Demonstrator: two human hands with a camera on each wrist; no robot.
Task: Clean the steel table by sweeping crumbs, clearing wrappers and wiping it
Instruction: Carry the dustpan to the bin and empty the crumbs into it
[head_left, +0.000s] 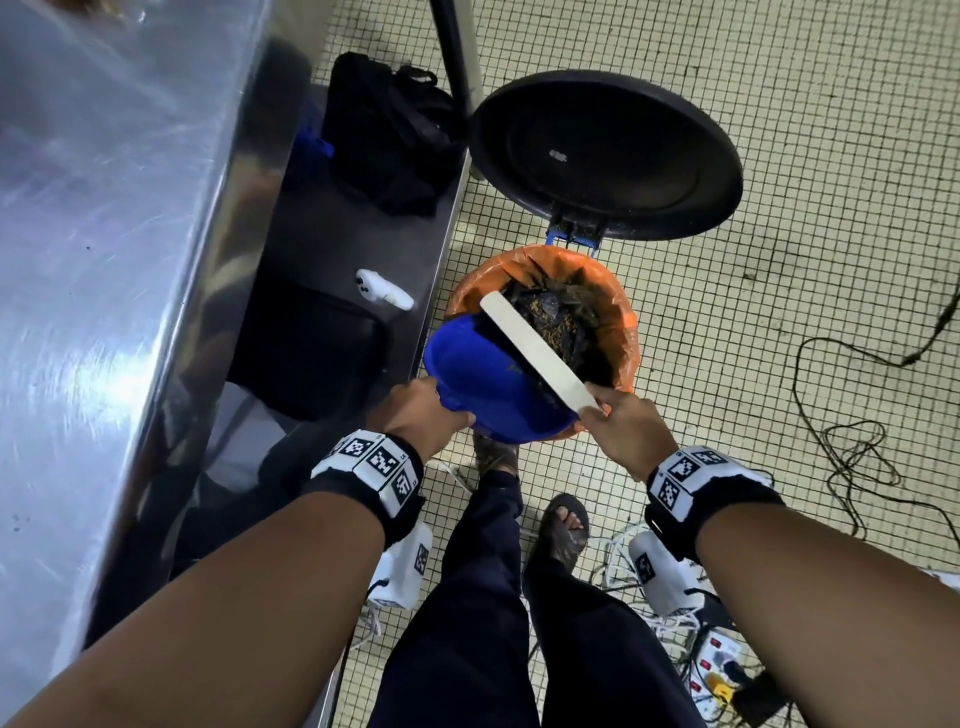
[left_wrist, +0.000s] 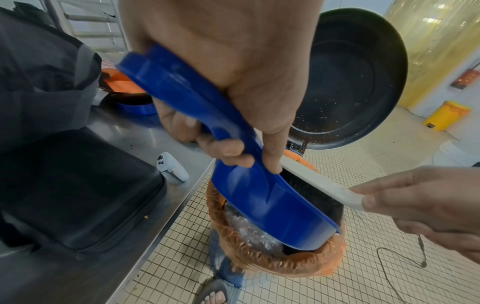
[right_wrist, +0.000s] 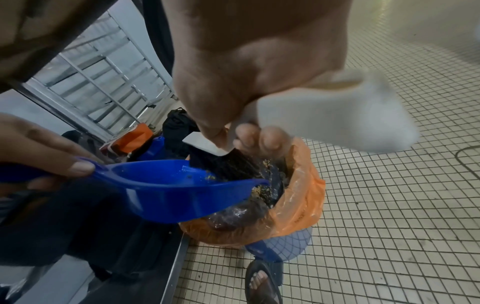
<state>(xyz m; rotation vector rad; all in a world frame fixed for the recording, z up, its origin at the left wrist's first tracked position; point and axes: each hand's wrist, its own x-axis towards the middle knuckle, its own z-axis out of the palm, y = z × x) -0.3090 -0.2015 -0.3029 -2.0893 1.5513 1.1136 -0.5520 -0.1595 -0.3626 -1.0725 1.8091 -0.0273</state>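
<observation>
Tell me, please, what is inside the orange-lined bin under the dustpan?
In the orange-lined bin lie dark, crumpled wrappers sprinkled with yellowish crumbs. The blue dustpan and brush cover the near side; anything deeper is hidden.

No readable text, brand or number in any view. Only markings: black-and-white square fiducial codes on the wristbands (head_left: 370, 460), one band on each wrist, and on the white units (head_left: 402, 571) hanging just below those bands. They are patterns, not characters. Orange bin liner (right_wrist: 298, 214) print is too blurred to read.
</observation>
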